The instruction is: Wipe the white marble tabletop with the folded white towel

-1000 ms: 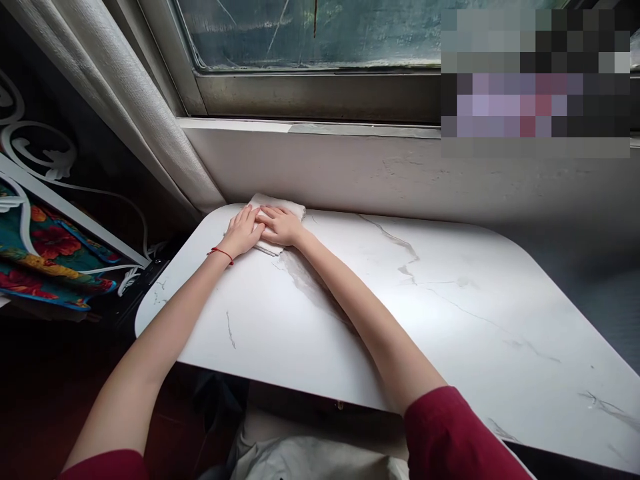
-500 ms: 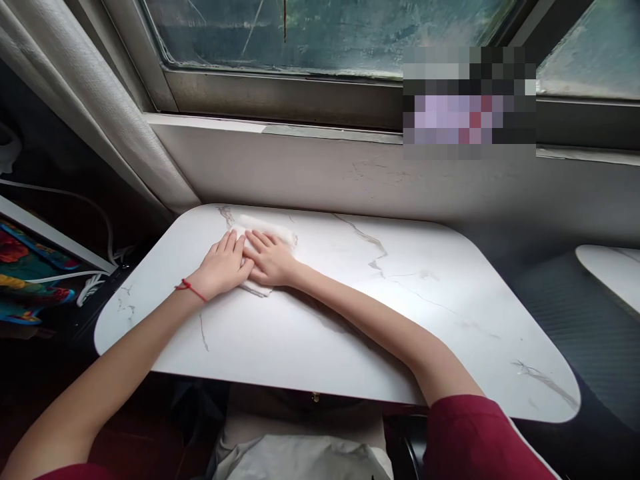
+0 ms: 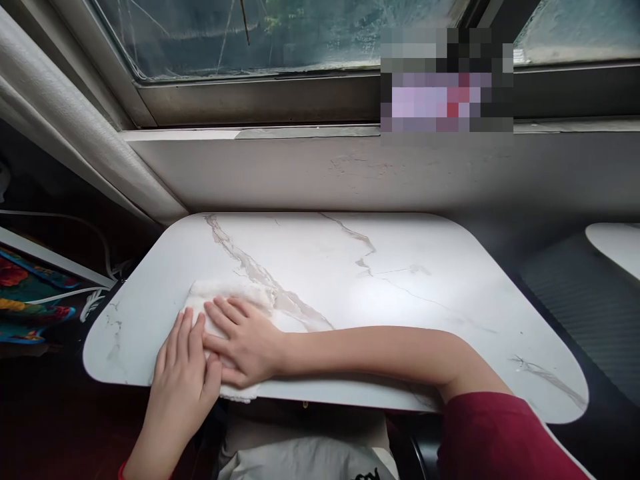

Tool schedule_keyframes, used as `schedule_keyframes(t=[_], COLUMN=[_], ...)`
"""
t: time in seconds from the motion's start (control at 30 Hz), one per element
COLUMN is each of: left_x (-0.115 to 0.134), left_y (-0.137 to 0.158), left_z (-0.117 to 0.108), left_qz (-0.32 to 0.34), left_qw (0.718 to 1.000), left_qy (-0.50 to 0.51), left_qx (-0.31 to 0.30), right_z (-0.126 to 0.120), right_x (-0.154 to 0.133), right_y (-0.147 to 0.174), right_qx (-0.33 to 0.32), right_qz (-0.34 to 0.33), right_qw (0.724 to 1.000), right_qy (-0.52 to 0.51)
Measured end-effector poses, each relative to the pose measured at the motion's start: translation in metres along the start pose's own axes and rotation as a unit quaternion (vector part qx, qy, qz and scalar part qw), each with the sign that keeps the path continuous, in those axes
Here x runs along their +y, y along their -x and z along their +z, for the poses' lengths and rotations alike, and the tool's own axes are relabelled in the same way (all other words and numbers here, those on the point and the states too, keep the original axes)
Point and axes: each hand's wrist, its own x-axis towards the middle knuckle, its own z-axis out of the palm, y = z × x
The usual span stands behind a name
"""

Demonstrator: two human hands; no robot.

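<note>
A white cloth [image 3: 200, 292] lies on the white marble-patterned table [image 3: 420, 293], toward its near left edge. My right hand [image 3: 247, 343] rests flat on the cloth with the fingers stretched out. Beside it, my left hand [image 3: 183, 370] lies palm down on the cloth's left part, fingers extended and its thumb touching the right hand. Much of the cloth is hidden under both hands. Its lower end reaches the table's front edge.
Behind the table stand a pale wall [image 3: 280, 173] and a window [image 3: 300, 40]. A light curtain [image 3: 90, 127] hangs at the left, above white cables [image 3: 93, 303] and a colourful fabric [image 3: 35, 300]. Another white tabletop [image 3: 617, 243] shows at the right.
Both hands and the cloth have moved from the table's far left part toward me, to the front edge. The view has shifted slightly.
</note>
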Motion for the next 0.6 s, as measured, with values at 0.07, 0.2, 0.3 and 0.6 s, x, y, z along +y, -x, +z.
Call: schedule_keyframes(t=[0.07, 0.2, 0.3, 0.6], left_x=[0.002, 0.003, -0.002, 0.005], left_y=[0.001, -0.013, -0.033, -0.125], left_z=[0.0, 0.004, 0.01, 0.027], left_qz=[-0.01, -0.021, -0.025, -0.022], left_qw=[1.0, 1.0, 0.999, 0.995], left_qy=[0.006, 0.017, 0.025, -0.007], left_qx=[0.0, -0.002, -0.026, -0.097], right_z=[0.001, 0.004, 0.009, 0.012], right_x=[0.0, 0.008, 0.02, 0.096], right_y=[-0.001, -0.003, -0.007, -0.015], right_qx=[0.001, -0.001, -0.001, -0.046], right_qz=[-0.005, -0.008, 0.01, 0.039], right_qw=[1.0, 1.0, 1.0, 0.998], right_qy=[-0.006, -0.016, -0.021, -0.025])
